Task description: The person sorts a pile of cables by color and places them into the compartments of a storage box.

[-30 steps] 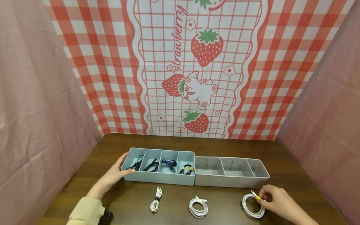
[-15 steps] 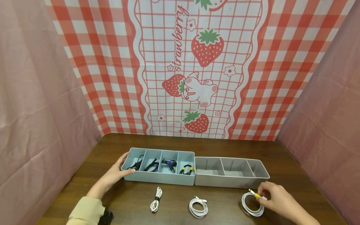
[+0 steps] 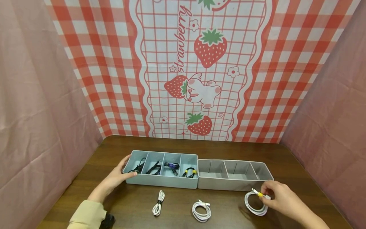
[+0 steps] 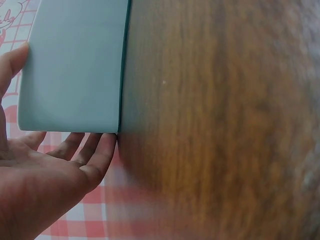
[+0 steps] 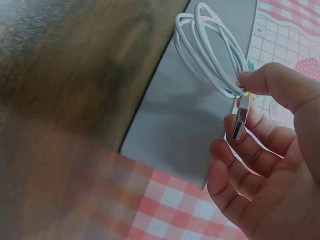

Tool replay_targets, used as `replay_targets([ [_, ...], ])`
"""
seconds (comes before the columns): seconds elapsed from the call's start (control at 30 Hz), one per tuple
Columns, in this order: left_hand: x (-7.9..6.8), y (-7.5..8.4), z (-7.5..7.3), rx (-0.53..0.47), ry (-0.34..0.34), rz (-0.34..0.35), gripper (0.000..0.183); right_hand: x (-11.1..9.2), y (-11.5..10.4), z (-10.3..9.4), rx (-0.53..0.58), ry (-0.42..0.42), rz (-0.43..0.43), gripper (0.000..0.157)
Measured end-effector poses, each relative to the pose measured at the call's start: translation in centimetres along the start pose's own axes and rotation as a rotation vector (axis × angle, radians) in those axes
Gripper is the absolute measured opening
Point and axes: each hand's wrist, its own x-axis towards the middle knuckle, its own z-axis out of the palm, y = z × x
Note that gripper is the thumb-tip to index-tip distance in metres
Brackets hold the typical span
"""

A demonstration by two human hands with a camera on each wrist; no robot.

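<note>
One coiled white cable hangs just in front of the gray tray's right end, its yellow tie pinched by the right hand. That tie looks the best hold: a firm pinch there should stop the loops fanning out. Left of the gray tray, the left hand grips the blue tray's outer end; light, steady pressure should suffice.

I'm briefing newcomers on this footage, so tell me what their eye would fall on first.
The red-checked strawberry cloth hanging behind the table would likely come first. Next, the pale blue box holding dark cables stands end to end with the gray box. In front of the gray box, the right hand pinches a coiled white cable near its yellow band.
</note>
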Motion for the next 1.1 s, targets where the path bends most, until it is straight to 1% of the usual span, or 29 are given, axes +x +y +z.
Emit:
replay_targets([
  [0.2, 0.0, 0.0, 0.0, 0.001, 0.001, -0.012, 0.087, 0.8, -0.5, -0.8, -0.016, 0.001, -0.010, 0.041],
  [0.43, 0.0, -0.2, 0.0, -0.006, 0.007, -0.001, 0.086, 1.7, -0.9, -1.8, -0.030, -0.014, -0.005, 0.040],
  [0.67, 0.0, -0.1, 0.0, 0.002, 0.008, -0.009, 0.087, 2.6, -1.3, -2.6, -0.025, 0.000, -0.043, 0.041],
  [0.8, 0.0, -0.1, 0.1, 0.000, 0.010, -0.007, 0.087, 3.1, -1.4, -3.0, -0.027, 0.008, -0.044, 0.041],
  [1.1, 0.0, 0.0, 0.1, -0.001, 0.013, 0.005, 0.087, 4.5, -1.7, -3.7, -0.068, 0.032, -0.052, 0.038],
])
